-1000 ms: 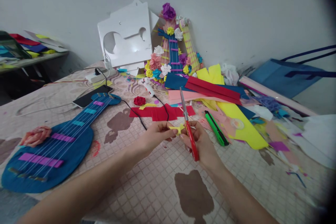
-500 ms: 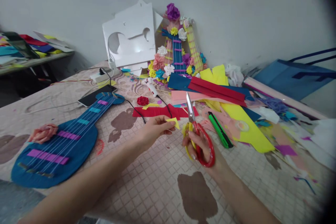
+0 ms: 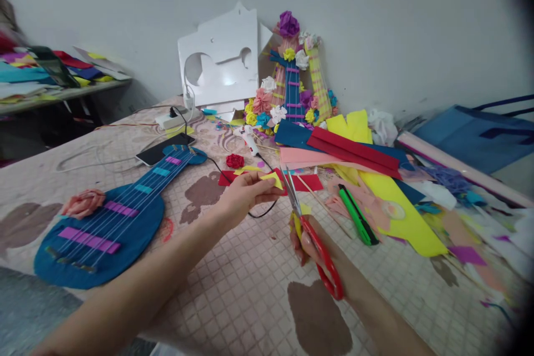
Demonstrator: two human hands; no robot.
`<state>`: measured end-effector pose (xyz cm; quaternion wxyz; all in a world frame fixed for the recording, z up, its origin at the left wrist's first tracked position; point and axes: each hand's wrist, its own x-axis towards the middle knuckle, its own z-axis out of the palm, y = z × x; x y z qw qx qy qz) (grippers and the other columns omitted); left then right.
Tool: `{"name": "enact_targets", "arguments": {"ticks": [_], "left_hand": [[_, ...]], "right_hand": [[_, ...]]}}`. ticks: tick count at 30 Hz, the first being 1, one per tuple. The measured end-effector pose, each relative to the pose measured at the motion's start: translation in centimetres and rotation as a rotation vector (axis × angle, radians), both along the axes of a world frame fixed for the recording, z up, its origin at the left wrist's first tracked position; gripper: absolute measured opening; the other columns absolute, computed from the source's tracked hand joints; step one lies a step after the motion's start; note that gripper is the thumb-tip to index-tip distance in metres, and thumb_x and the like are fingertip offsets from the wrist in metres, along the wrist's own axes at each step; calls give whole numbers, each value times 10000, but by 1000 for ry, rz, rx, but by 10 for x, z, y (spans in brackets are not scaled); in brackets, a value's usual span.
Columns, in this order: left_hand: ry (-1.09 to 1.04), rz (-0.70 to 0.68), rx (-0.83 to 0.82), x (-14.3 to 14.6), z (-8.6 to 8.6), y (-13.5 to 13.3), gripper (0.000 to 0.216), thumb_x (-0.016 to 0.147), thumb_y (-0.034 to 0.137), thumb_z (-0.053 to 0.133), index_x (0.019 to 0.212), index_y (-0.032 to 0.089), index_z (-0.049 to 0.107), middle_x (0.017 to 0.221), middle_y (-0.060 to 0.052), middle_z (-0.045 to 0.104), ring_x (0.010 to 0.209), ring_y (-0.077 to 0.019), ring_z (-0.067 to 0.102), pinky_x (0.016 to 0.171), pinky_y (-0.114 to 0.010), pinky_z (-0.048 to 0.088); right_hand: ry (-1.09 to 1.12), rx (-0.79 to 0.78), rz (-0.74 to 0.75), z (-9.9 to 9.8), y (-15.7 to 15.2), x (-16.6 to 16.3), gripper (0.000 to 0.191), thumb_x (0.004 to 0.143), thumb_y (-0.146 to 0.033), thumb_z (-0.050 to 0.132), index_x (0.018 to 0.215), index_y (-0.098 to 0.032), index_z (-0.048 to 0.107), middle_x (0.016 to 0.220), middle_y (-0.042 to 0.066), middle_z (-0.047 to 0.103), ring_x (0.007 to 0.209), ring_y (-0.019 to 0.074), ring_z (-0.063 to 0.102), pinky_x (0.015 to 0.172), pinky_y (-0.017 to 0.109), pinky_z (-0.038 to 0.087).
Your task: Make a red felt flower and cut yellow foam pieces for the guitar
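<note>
The left hand (image 3: pixel 242 196) is closed in a pinch, thumb against fingers, gripping a small yellow piece of paper (image 3: pixel 273 179) above the bench (image 3: pixel 237 267), near its middle. The flat piece has straight edges and juts past the fingertips. The right hand (image 3: pixel 309 246) is partly curled around the handles of the scissors (image 3: pixel 322 251), one red and one yellow, smooth and glossy. The slim metal blades point away from the person and stand slightly apart, just beside the yellow piece but apart from it. Another yellow scrap (image 3: pixel 306 209) shows beside the blades; whether it touches them I cannot tell.

Beyond the left hand are a flat red strip (image 3: pixel 308 182) and a crumpled red rose (image 3: pixel 235 161). To the left lies a matte blue toy guitar (image 3: pixel 129 228), round-bodied, with thin pale strings, purple bars and a ruffled salmon rose (image 3: pixel 83 203). Right of the scissors is a ridged green-and-black cutter (image 3: pixel 356 214).
</note>
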<state>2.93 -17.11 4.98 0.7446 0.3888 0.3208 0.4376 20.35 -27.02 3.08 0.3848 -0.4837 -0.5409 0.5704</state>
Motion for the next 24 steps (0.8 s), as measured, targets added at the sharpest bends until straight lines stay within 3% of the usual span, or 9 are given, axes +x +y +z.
{"name": "enact_targets", "arguments": {"ticks": [6,12,24], "left_hand": [[-15,-6,61,-2,3,0,210,756,245,727,840,115,586,795,-61,714,734,-150,698,744,-275,541],[-9,24,72,-3,2,1,175,775,222,695,857,107,592,806,-78,723,739,-165,704,746,-296,548],[-44,59,80,-1,-1,1,159,770,219,702,816,118,588,760,-53,715,692,-138,686,741,-290,545]], "right_hand": [[-150,-12,-23,2,-3,-3,430,816,-649,497,872,-231,412,669,-47,427,545,102,382,493,237,332],[-212,14,-33,0,-2,-2,428,817,-642,491,868,-229,392,673,-54,394,563,105,381,501,241,358],[-158,2,-69,-3,-1,-5,432,772,-621,577,839,-230,407,671,-62,385,523,88,360,463,228,335]]}}
